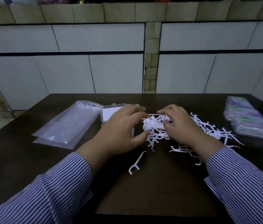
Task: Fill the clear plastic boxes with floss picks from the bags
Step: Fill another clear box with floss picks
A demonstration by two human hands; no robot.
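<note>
Floss picks (158, 126) loose in a heap mid-table, more strewn right of the heap, one stray pick (135, 164) near side of it. Gathering step, by the look: left hand (121, 128) cupped against heap's left edge, fingers spread, holding nothing; right hand (180, 126) on top of heap, fingers curled into the picks, actual pinch unclear. Clear plastic box (111, 112) just left of heap, behind left hand, lid state unclear. Empty bags (66, 125) further left; stacked packs (248, 118) far right. Next: bunch and align a handful, carry left to box.
</note>
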